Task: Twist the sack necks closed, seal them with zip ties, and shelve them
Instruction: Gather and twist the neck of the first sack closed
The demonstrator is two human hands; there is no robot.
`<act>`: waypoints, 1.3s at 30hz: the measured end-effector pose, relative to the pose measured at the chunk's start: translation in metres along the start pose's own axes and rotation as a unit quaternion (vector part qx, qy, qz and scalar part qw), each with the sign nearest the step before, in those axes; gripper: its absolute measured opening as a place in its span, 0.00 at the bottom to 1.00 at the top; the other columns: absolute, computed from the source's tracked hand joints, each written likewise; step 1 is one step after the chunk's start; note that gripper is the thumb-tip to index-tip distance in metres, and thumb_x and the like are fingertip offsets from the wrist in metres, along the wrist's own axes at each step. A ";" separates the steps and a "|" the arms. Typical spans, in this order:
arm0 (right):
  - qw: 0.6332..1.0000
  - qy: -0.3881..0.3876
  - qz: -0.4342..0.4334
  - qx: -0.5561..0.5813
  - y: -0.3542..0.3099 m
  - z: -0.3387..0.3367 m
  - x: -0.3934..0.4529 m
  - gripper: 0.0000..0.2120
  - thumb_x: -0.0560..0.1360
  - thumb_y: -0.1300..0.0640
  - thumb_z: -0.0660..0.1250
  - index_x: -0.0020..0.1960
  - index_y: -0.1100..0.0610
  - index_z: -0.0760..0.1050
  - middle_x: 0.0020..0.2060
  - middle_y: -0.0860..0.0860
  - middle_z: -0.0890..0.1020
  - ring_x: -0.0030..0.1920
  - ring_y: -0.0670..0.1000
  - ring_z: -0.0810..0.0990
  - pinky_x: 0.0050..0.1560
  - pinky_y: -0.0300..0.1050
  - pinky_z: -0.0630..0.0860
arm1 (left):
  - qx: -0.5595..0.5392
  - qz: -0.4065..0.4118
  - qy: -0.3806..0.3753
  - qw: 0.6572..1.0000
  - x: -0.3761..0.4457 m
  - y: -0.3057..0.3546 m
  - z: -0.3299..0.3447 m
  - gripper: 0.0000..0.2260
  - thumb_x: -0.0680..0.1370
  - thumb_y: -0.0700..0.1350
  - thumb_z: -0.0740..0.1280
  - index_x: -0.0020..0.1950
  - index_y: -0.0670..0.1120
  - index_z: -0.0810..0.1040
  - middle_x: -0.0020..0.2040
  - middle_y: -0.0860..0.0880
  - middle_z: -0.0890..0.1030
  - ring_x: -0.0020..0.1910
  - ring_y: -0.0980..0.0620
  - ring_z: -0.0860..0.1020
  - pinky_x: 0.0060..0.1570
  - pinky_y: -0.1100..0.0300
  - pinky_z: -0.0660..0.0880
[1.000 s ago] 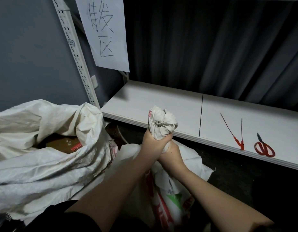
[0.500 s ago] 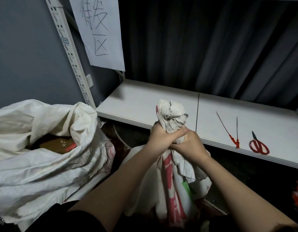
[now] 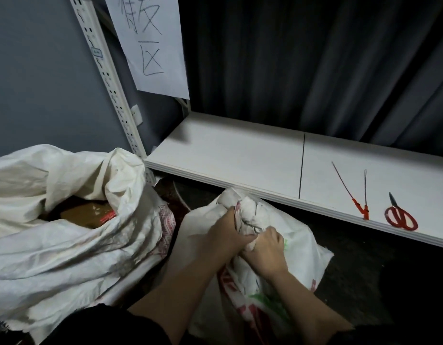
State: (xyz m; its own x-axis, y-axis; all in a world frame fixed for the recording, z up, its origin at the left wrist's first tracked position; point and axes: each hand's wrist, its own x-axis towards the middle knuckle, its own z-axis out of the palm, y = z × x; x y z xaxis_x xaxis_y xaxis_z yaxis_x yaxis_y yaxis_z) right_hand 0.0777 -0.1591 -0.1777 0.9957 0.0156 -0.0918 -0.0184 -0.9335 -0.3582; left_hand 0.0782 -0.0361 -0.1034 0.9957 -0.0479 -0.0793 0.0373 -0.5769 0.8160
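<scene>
1. Gripping the bunched neck [image 3: 250, 215] of a white woven sack [image 3: 297, 247] with red and green print, both hands work low in front of the person, just below the front edge of the white shelf [image 3: 230, 155].
2. Left hand [image 3: 221, 239]: fingers curled round the gathered fabric from the left side.
3. Right hand [image 3: 265, 252]: fingers wrapped round the same neck just beneath, touching the left hand; both hands are closed on the sack.
4. Handling, as a judgement: the woven plastic cloth looks thin, crinkly and rather slick, so a twist is likely to spring open unless one hand stays clamped just under the bunch. The best hold is at the narrowest part of the neck, where a tie would also bite.
5. Weight cannot be told; the sack's body sags softly, so lifting it by the neck alone may strain the seal.
6. Two red zip ties [image 3: 357, 202] and red-handled scissors [image 3: 399, 215] lie on the shelf to the right, well apart from the hands.
7. A second white sack [image 3: 66, 245] stands open at the left, its neck not yet twisted, brown contents showing inside.
</scene>
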 end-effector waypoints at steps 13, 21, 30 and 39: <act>1.000 -0.003 0.001 0.025 0.004 -0.008 -0.002 0.20 0.74 0.48 0.69 0.60 0.58 0.72 0.55 0.56 0.73 0.49 0.59 0.79 0.41 0.48 0.72 | 0.065 -0.016 0.002 0.998 0.003 -0.037 0.013 0.38 0.61 0.55 0.79 0.66 0.43 0.71 0.57 0.45 0.77 0.58 0.46 0.75 0.58 0.50 0.72; 0.951 -0.124 0.075 0.274 0.024 0.019 0.012 0.18 0.69 0.61 0.75 0.57 0.59 0.78 0.49 0.52 0.81 0.49 0.49 0.79 0.44 0.34 0.70 | 0.133 -0.024 -0.047 0.990 0.012 -0.050 0.023 0.22 0.62 0.56 0.73 0.49 0.47 0.77 0.45 0.50 0.82 0.45 0.51 0.80 0.45 0.53 0.77; 0.937 -0.136 0.061 0.316 0.025 0.029 0.016 0.33 0.60 0.62 0.73 0.64 0.66 0.68 0.55 0.57 0.78 0.55 0.51 0.78 0.45 0.26 0.73 | -0.001 -0.076 -0.098 0.992 0.015 -0.044 0.014 0.27 0.59 0.55 0.72 0.54 0.44 0.79 0.48 0.49 0.82 0.52 0.49 0.80 0.52 0.56 0.76; 0.937 -0.189 0.083 0.281 0.022 -0.022 -0.004 0.40 0.67 0.63 0.75 0.70 0.60 0.56 0.56 0.53 0.75 0.56 0.51 0.76 0.50 0.38 0.73 | 0.003 -0.090 -0.084 0.992 -0.003 -0.022 -0.001 0.49 0.54 0.53 0.68 0.74 0.43 0.59 0.68 0.43 0.71 0.66 0.46 0.71 0.64 0.52 0.71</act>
State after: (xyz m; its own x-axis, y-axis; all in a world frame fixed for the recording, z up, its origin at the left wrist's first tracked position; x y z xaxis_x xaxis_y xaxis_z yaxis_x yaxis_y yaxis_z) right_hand 0.0754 -0.1874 -0.1647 0.8729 0.1124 -0.4747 -0.3210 -0.6004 -0.7324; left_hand 0.0740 -0.0222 -0.1207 0.9446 -0.0789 -0.3186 0.2123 -0.5933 0.7765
